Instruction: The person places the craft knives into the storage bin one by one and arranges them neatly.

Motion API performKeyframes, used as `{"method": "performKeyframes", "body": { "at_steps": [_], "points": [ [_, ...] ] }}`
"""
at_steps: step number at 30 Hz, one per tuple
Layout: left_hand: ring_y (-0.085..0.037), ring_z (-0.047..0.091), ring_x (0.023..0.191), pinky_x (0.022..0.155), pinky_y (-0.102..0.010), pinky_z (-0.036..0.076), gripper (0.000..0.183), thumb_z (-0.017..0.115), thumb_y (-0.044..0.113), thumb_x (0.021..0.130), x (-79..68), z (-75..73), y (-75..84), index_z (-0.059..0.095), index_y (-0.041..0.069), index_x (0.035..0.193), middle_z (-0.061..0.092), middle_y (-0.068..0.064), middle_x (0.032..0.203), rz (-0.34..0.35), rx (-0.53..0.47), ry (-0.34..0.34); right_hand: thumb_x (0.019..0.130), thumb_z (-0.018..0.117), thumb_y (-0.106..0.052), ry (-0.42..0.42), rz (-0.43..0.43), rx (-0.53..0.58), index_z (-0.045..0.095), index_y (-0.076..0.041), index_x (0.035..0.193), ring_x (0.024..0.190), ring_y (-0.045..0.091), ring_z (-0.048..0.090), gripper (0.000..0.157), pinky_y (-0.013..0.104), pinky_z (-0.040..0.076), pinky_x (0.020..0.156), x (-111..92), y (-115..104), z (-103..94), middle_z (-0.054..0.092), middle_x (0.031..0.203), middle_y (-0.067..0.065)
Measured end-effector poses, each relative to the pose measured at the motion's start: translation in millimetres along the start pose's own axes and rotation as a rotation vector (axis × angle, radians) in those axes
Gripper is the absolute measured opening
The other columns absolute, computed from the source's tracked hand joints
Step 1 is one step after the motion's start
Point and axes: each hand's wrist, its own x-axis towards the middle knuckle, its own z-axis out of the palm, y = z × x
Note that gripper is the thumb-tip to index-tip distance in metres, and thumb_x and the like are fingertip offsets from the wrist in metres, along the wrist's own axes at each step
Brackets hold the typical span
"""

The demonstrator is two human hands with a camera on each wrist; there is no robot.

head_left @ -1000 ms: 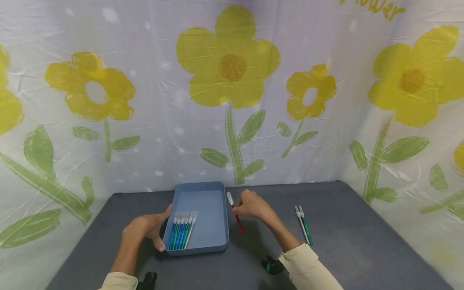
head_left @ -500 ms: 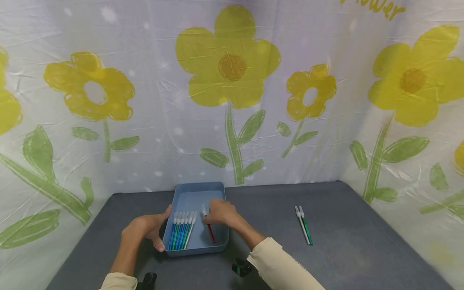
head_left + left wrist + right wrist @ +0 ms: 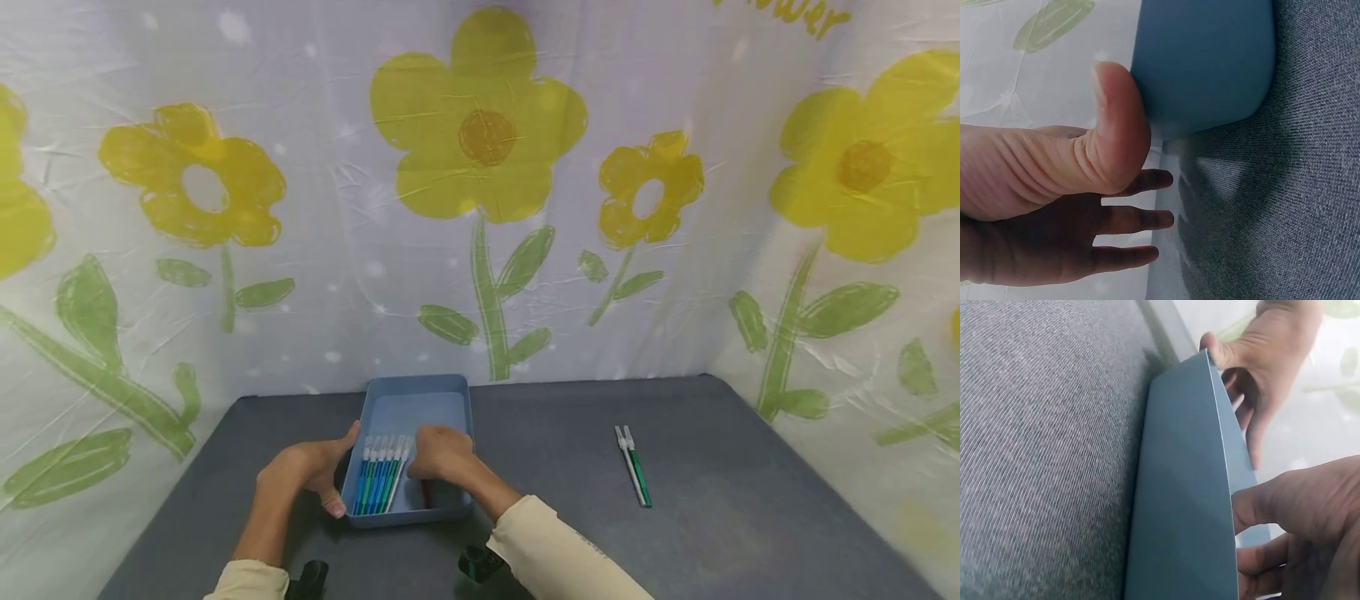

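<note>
A blue tray (image 3: 412, 521) rests on the dark grey cloth. My left hand (image 3: 303, 475) steadies its left side, thumb at the near corner. In the left wrist view the left hand's thumb (image 3: 1121, 128) touches the tray wall, and the other fingers stretch out straight. My right hand (image 3: 444, 454) reaches inside the tray and pinches a red marker (image 3: 426, 494), mostly hidden under the hand. Left of it, several blue, green and silver markers (image 3: 381, 475) with whitish caps lie side by side. The right wrist view shows the right hand's fingers dipping behind the tray wall (image 3: 1179, 475).
A silver marker (image 3: 632, 471) and a green marker (image 3: 639, 475) lie together on the table (image 3: 720, 500) at the right. A curtain (image 3: 322, 333) printed with yellow flowers hangs behind and at both sides. A dark wrist device (image 3: 480, 564) sits under the right sleeve.
My right hand has carried the red marker leftward from beside the tray and lowered it inside, close to the row. The left hand keeps its place; the view has shifted slightly.
</note>
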Motion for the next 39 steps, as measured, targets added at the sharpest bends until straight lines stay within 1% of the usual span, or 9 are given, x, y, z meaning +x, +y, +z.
{"method": "performKeyframes", "body": {
  "at_steps": [3,14,17,22,25,30,33,36,39],
  "points": [
    [-0.054,0.029,0.154,0.119,-0.073,0.028,0.157,0.1,0.038,0.056,-3.0,-1.9,3.5,-0.007,0.015,0.169,0.022,-0.033,0.169,0.003,-0.007,-0.006,0.087,0.072,-0.012,0.001,-0.018,0.011,0.024,-0.018,0.053,0.052,0.011,0.017,0.06,0.027,0.017,0.048,0,-3,1.5,0.014,0.053,-0.007],
    [-0.049,0.034,0.154,0.118,-0.069,0.034,0.164,0.099,0.05,0.051,29.6,10.8,-22.4,-0.011,0.02,0.168,0.026,-0.027,0.171,0.048,0.039,-0.014,0.091,0.07,-0.013,-0.084,-0.042,0.039,0.037,-0.018,0.052,0.044,0.011,0.025,0.052,0.026,0.022,0.044,3,-11,8.6,0.028,0.045,-0.006],
    [-0.049,0.037,0.153,0.116,-0.071,0.034,0.162,0.098,0.052,0.053,24.1,9.2,-19.8,-0.012,0.02,0.168,0.027,-0.028,0.17,0.058,0.057,-0.01,0.093,0.067,-0.01,-0.103,-0.048,0.071,0.039,-0.017,0.051,0.042,0.011,0.024,0.051,0.026,0.021,0.043,2,-12,8.0,0.03,0.044,-0.005],
    [-0.052,0.035,0.153,0.117,-0.072,0.033,0.156,0.098,0.045,0.059,5.3,1.1,-2.7,-0.01,0.016,0.168,0.024,-0.031,0.17,0.053,0.017,-0.01,0.096,0.065,-0.011,-0.117,-0.065,0.106,0.04,-0.017,0.052,0.043,0.012,0.026,0.051,0.027,0.022,0.045,1,-8,3.4,0.033,0.045,-0.004],
    [-0.05,0.034,0.154,0.118,-0.072,0.031,0.156,0.098,0.047,0.06,4.9,1.3,-1.2,-0.011,0.017,0.168,0.024,-0.029,0.171,0.042,0.02,-0.013,0.099,0.065,-0.015,-0.099,-0.098,0.146,0.037,-0.018,0.053,0.045,0.009,0.023,0.054,0.025,0.021,0.046,-3,1,-3.4,0.029,0.047,-0.007],
    [-0.05,0.033,0.154,0.119,-0.072,0.03,0.155,0.097,0.045,0.061,-9.8,-3.0,7.5,-0.01,0.016,0.168,0.025,-0.03,0.17,0.032,0.015,0.003,0.1,0.065,-0.016,0.024,-0.143,0.23,0.031,-0.02,0.051,0.048,0.006,0.013,0.059,0.024,0.014,0.048,-17,25,-26.8,0.019,0.049,-0.009],
    [-0.053,0.033,0.152,0.118,-0.071,0.033,0.149,0.099,0.033,0.063,-28.3,-10.1,19.2,-0.004,0.008,0.168,0.026,-0.034,0.167,0.039,-0.018,0.027,0.098,0.064,-0.013,0.119,-0.136,0.265,0.031,-0.02,0.052,0.048,0.007,0.013,0.057,0.024,0.013,0.048,-26,45,-39.8,0.019,0.049,-0.009],
    [-0.054,0.036,0.151,0.118,-0.069,0.035,0.143,0.099,0.029,0.066,-35.4,-12.4,22.2,0.0,0.004,0.167,0.029,-0.035,0.166,0.041,0.003,0.041,0.098,0.064,-0.015,0.164,-0.088,0.269,0.032,-0.021,0.051,0.047,0.007,0.016,0.057,0.024,0.015,0.047,-32,66,-49.0,0.02,0.049,-0.01],
    [-0.053,0.036,0.151,0.118,-0.069,0.034,0.14,0.098,0.029,0.068,-37.5,-12.4,21.7,0.001,0.004,0.167,0.029,-0.035,0.166,0.03,0.007,0.032,0.098,0.065,-0.017,0.162,-0.022,0.244,0.033,-0.021,0.05,0.047,0.007,0.016,0.058,0.025,0.015,0.047,-38,88,-57.0,0.021,0.049,-0.01]
  ]
}}
